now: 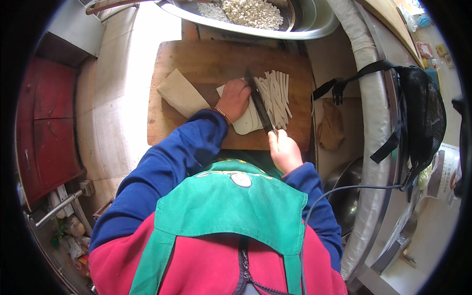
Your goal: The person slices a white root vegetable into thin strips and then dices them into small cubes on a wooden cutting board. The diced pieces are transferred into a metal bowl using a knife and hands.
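My left hand (235, 96), its fingers curled, presses down on a fanned stack of pale, flat slices (247, 121), perhaps dough or bean curd. My right hand (285, 149) grips the handle of a kitchen knife (262, 107). The dark blade points away from me along the right edge of the slices, close to my left fingertips. Just right of the blade lies a bundle of cut strips (278, 97). A larger pale slab (182, 92) rests to the left of my left hand. All of these are on a wooden cutting board (221, 55).
Beyond the board stands a metal basin (313, 27), with small pale cubes (252, 14) in a strainer. Red cabinets (55, 107) are at the left. On the right, a black mesh bag (422, 103) hangs by a padded edge (372, 110), and a cable (354, 187) crosses near my right sleeve.
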Demonstrator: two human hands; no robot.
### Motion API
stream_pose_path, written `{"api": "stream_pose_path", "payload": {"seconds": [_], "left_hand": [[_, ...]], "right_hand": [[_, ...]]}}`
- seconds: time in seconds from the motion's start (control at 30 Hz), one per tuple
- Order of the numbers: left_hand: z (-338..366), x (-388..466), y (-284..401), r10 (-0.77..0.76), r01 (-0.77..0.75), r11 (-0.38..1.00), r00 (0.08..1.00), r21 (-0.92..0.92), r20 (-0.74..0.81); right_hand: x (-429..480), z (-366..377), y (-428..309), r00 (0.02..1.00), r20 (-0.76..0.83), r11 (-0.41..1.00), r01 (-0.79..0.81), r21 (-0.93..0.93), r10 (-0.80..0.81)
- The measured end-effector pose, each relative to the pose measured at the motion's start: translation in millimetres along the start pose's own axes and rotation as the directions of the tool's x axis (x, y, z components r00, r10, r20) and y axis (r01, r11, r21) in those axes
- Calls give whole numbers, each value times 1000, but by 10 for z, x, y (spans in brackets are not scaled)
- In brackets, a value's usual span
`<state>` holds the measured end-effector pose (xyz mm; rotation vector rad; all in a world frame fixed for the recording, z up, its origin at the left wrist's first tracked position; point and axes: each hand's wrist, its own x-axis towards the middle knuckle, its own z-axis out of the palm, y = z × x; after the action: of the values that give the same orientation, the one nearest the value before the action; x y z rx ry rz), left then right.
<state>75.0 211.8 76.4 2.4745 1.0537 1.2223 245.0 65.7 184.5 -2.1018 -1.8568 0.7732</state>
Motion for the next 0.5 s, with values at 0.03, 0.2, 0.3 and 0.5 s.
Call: {"api": "stream_pose_path", "payload": {"seconds": [0.03, 0.2, 0.3, 0.5], "left_hand": [[1, -5, -11, 7, -8, 1000, 1000, 12, 18], [-27, 31, -26, 22, -21, 1000, 999, -21, 25], [-98, 9, 32, -16, 16, 1000, 999, 22, 45], [-218, -90, 72, -19, 10, 996, 996, 94, 93]], "right_hand": [[45, 59, -6, 1000, 12, 1000, -8, 13, 8], [162, 364, 146, 995, -88, 998, -40, -39, 36], [114, 321, 202, 990, -89, 980, -91, 179, 108], [-70, 8, 1, 998, -51, 992, 40, 120, -34]]}}
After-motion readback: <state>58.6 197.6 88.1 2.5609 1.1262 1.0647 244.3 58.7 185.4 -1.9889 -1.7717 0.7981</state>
